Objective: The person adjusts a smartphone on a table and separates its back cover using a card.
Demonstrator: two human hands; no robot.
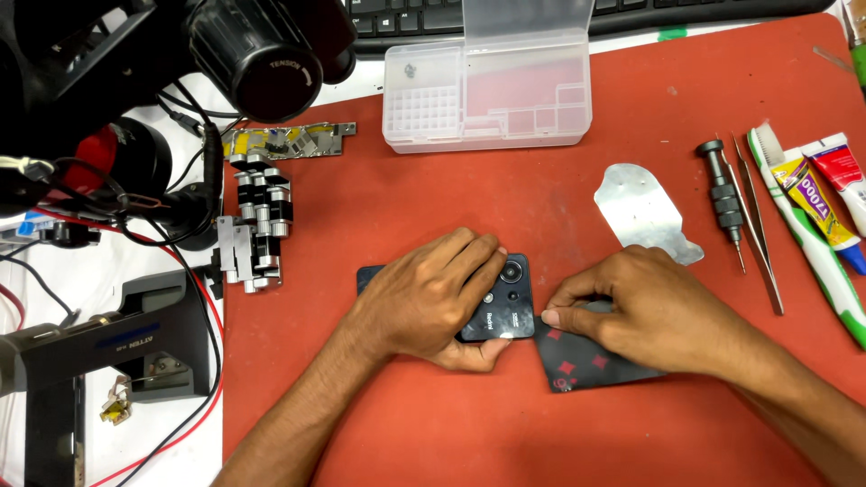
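The left hand (428, 293) lies flat over a dark phone (501, 307) set camera-side up near the middle of the red mat (505, 433) on the desk, fingers wrapped over its top edge and thumb under its near edge, holding it down. The right hand (645, 311) pinches a black playing card (586, 365) between thumb and forefinger, with the card's corner pushed against the phone's right edge; whether it has entered the seam cannot be told.

Beyond the right hand a thin metal plate (642, 216) lies flat on the mat. Toward the mat's right edge sit a small screwdriver (724, 200), tweezers (760, 239), a toothbrush (812, 239) and two glue tubes (825, 198). A clear parts box (487, 90) stands open at the mat's far edge, just before a keyboard (415, 18). At the mat's left edge stand a metal clamp (257, 221) and a circuit strip (289, 142); a microscope (244, 54) and black cables overhang the desk's far left corner.
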